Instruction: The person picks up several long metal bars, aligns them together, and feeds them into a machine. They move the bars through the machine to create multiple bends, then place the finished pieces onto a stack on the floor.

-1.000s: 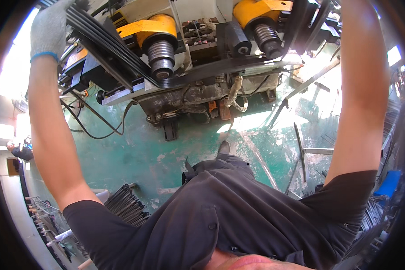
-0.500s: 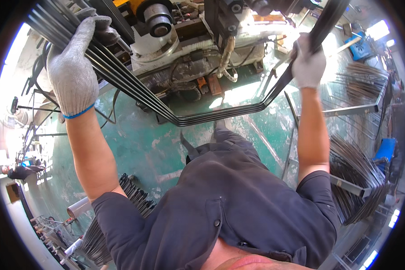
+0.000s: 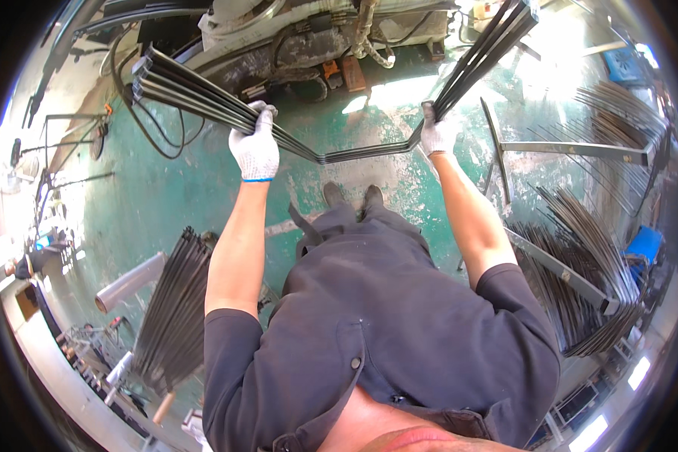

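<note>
A bundle of several thin dark metal rods (image 3: 365,153), bent into a wide U shape, hangs in front of me between my hands. My left hand (image 3: 256,147), in a white knit glove with a blue cuff edge, is wrapped round the left arm of the bundle near its bend. On the other side my right hand (image 3: 437,134), gloved alike, grips the right arm just above its bend. Both arms of the bundle reach up and outward past my gloves, with the rods lying close together and fanning slightly at the ends.
Ahead stands a heavy machine base (image 3: 301,53) with cables and hoses. To the right, bent rods (image 3: 580,248) lie on a metal rack (image 3: 572,153). At lower left are a stack of dark rods (image 3: 175,309) and a pale roll (image 3: 132,282). Worn green paint covers the floor (image 3: 158,203).
The rod bundle has come away from the machine, lower and closer to me. Both hands have drawn inward along with it, and the machine now sits farther up in view.
</note>
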Available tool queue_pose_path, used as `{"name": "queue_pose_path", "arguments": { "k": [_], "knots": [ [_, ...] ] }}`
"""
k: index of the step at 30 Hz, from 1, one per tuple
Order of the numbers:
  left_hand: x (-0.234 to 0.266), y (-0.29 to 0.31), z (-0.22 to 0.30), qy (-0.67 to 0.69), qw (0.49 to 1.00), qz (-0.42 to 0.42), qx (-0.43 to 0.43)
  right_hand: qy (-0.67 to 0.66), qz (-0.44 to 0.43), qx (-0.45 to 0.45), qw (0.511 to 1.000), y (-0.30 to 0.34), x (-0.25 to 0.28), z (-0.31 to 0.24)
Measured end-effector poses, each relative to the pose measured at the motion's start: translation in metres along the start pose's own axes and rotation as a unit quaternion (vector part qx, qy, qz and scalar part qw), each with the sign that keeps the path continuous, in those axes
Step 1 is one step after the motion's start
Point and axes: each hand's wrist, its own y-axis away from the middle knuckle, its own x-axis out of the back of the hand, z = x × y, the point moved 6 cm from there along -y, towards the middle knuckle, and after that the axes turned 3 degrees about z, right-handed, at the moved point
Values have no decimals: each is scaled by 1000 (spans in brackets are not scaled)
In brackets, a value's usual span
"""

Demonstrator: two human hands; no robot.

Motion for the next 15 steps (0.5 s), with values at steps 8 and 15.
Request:
{"name": "queue_pose_path", "arguments": {
  "k": [8,15],
  "knots": [
    [15,79,-40,-25,996,79,33,-71,-114,-103,986,56,-24,59],
    [65,125,-29,-17,987,159,29,-155,-205,-60,965,93,-4,27]
  ]
}}
